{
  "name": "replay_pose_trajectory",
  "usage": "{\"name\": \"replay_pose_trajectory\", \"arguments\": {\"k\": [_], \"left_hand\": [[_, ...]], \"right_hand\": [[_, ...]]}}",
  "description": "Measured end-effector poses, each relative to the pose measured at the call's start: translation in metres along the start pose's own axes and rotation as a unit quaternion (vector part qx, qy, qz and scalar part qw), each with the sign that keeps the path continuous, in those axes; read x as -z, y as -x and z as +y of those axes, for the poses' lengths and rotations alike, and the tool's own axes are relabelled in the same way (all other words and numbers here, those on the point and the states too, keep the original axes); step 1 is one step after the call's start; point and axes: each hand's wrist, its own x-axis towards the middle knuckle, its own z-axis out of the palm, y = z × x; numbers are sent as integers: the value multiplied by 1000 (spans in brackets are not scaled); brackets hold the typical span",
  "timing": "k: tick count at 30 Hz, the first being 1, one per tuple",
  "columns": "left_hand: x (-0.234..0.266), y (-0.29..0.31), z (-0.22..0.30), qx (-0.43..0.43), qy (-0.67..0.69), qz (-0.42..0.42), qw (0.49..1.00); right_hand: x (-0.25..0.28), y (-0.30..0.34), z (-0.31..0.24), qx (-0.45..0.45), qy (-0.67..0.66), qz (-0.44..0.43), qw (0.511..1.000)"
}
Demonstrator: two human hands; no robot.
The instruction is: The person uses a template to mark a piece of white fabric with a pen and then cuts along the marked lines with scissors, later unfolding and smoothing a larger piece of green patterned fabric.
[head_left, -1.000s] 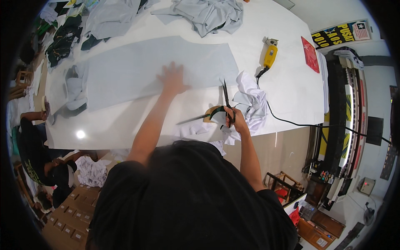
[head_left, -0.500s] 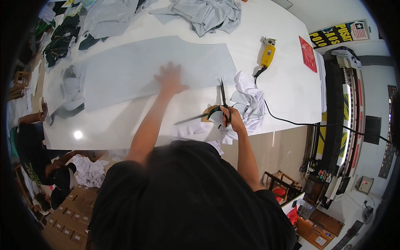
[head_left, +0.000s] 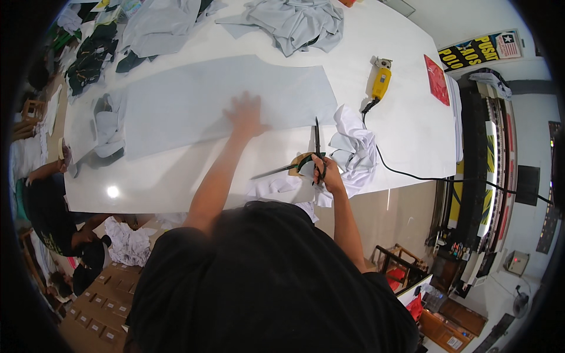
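- A black rectangular banner (head_left: 477, 55) on the white wall carries big yellow block capitals, set in stacked lines and running at a slant.
- At that banner's right end, a small pale panel (head_left: 512, 52) shows a white star on a dark square above fine reddish print, too small to read.
- The brown cardboard boxes (head_left: 93, 315) bear small white labels, illegible.
- The co-worker's black cloth shirt (head_left: 42, 213) has yellow-green lettering, blurred.
- A brown wooden cabinet (head_left: 436, 330) wears a white rectangular label, unreadable.

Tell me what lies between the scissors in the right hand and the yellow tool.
In the head view, crumpled white cloth lies between the scissors and the yellow tool, then bare white table.
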Motion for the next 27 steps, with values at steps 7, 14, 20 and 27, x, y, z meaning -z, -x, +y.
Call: {"name": "replay_pose_trajectory", "arguments": {"k": [7, 14, 20, 27], "left_hand": [[8, 1, 5, 1, 2, -12, 1000], [7, 2, 2, -7, 9, -2, 1000], [-1, 4, 1, -11, 1, 40, 999], [2, 4, 2, -10, 22, 11, 1000]], "right_hand": [[-8, -2, 7, -6, -26, 1, 1000], [-8, -12, -8, -5, -44, -3, 999], [-14, -19, -15, -8, -37, 18, 999], [-23, -18, -6, -2, -47, 38, 998]]}}
